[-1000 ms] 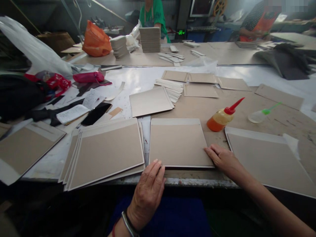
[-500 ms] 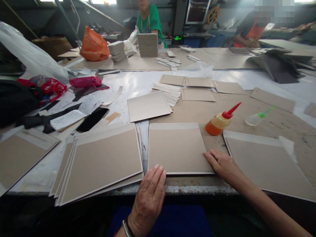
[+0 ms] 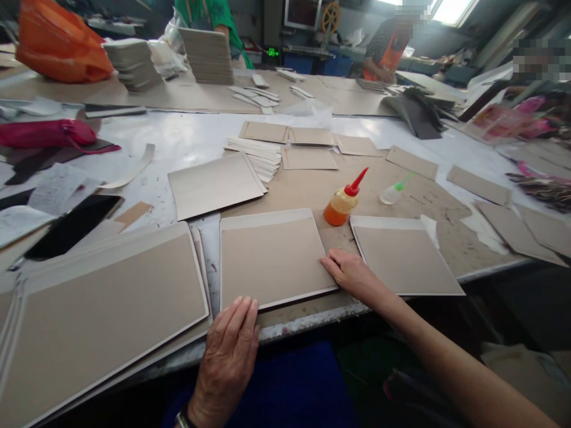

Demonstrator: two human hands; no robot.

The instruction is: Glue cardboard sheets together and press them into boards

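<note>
A grey-beige cardboard panel (image 3: 272, 258) with a pale strip along its far edge lies in front of me near the table's edge. My left hand (image 3: 229, 353) rests with its fingers stretched out and together at the panel's near left corner. On the right edge, my right hand (image 3: 350, 272) is closed, thumb and curled fingers pinching the panel's side. Another such panel (image 3: 401, 252) lies just beyond the right hand. To the left is a fanned stack of similar panels (image 3: 111, 297).
A bottle of orange liquid (image 3: 341, 205) with a red nozzle stands behind the panel, near a small green-tipped bottle (image 3: 392, 191). A loose board (image 3: 216, 184) and a pile of white strips (image 3: 259, 157) lie farther back. A phone (image 3: 74, 226) is at left. Two people work across the table.
My view has swung to the right, so everything sits farther left in the picture. Both hands stay at the same places on the panel.
</note>
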